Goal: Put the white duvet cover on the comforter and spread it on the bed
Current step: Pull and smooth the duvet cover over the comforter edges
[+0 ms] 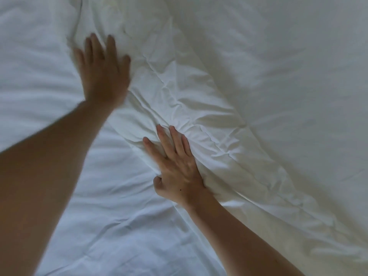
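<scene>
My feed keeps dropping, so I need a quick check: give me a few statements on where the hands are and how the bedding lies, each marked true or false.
1. Both hands lie on white bedding. True: the left hand and the right hand both lie on the fabric.
2. The right hand is lifted clear of the bed. False: it rests flat, fingers spread, on the crumpled ridge of fabric.
3. The left hand is farther from the camera than the right. True.
4. The left hand is clenched into a fist. False: its fingers are extended, though blurred.
5. A crumpled ridge runs diagonally across the view. True.
6. The bedding is patterned with stripes. False: all visible fabric is plain white.
</scene>
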Available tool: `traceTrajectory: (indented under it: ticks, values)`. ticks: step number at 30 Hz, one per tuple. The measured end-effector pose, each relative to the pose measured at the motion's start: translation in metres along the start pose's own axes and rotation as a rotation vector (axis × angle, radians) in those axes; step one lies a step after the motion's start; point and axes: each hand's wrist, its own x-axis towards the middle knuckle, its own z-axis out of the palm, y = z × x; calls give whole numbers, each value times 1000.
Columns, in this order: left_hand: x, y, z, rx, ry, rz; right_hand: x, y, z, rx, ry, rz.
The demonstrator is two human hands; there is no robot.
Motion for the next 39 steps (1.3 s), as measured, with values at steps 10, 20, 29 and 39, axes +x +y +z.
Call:
traceTrajectory:
  ticks: [10,20,29,39]
  values:
    - [-161,98,5,-842,75,-567,-89,-11,-17,-221,111,177]
    - [-146,72,-7,-1116,-228,-457,-171,12,-61,-199,-71,120]
    - [-182,141,-17,-1546,-404,-679,-308,44,-77,-327,-11,430]
    - [-195,178,-1,-772,106,-653,-311,37,-89,-197,-97,404]
